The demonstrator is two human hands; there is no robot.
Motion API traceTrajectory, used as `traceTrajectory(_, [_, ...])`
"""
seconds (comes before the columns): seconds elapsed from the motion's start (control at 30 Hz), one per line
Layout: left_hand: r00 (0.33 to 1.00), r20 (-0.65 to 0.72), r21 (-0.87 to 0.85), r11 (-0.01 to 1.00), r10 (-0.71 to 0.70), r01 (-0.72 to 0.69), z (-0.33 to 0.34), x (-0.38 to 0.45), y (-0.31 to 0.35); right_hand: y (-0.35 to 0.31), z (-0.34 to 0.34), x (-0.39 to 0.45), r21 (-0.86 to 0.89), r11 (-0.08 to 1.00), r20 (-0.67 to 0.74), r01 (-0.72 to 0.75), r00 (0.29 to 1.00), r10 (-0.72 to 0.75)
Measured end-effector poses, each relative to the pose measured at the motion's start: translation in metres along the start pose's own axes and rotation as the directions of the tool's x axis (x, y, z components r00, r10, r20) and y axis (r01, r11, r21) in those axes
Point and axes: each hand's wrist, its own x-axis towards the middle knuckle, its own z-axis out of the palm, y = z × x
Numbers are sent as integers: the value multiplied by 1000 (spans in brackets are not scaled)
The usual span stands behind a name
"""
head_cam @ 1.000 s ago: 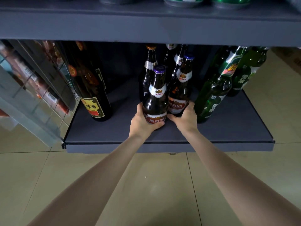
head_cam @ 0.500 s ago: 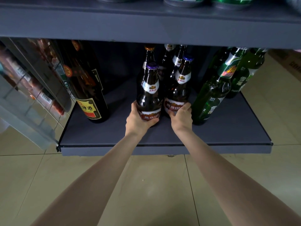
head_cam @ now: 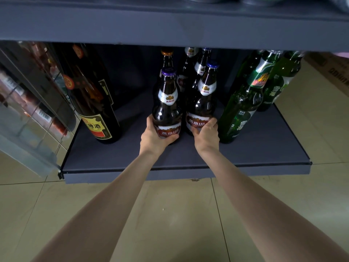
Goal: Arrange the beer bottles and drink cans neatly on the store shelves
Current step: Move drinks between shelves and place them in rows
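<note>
— What are the hands doing from where you sit?

— On my feed the left hand (head_cam: 157, 136) has its fingers (head_cam: 172, 137) curled round the base of a brown glass beer bottle with a purple cap (head_cam: 167, 104), thumb up its left side. The right hand (head_cam: 205, 136) grips the lower body of a second brown glass bottle with a blue cap (head_cam: 203, 103), fingers wrapped across its red label. Both hands are closed on their bottles.

— And where are those two bottles?

— Centre of the frame, upright, just beside each other on the dark grey bottom shelf (head_cam: 132, 157). I cannot tell whether their bases rest on the shelf or are slightly lifted.

— What is around them?

— Right behind them I see more brown bottles (head_cam: 186, 72) of the same kind, their caps reaching up under the grey upper shelf (head_cam: 170, 29). To the right, near the right hand, stands a green glass bottle with a white and green label (head_cam: 239, 110), and further right another green bottle (head_cam: 273, 86). Left of centre, apart from the group, is a tall dark bottle with a yellow and red label (head_cam: 94, 103).

— Anything beyond the shelf?

— A glass-fronted cabinet (head_cam: 28, 110) at the left edge, beige floor tiles (head_cam: 170, 214) across the lower frame, and a cardboard box (head_cam: 332, 70) at the upper right.
</note>
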Motion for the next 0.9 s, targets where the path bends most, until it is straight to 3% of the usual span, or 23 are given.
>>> traceTrajectory(0.73, [1000, -7, 5, 1000, -18, 18, 3, 34, 8, 5, 0, 3, -16, 998, -1, 61, 998, -61])
traceTrajectory(0.9, [990, -139, 27, 999, 21, -18, 12, 16, 0, 32, -30, -6, 7, 998, 66, 55, 996, -55])
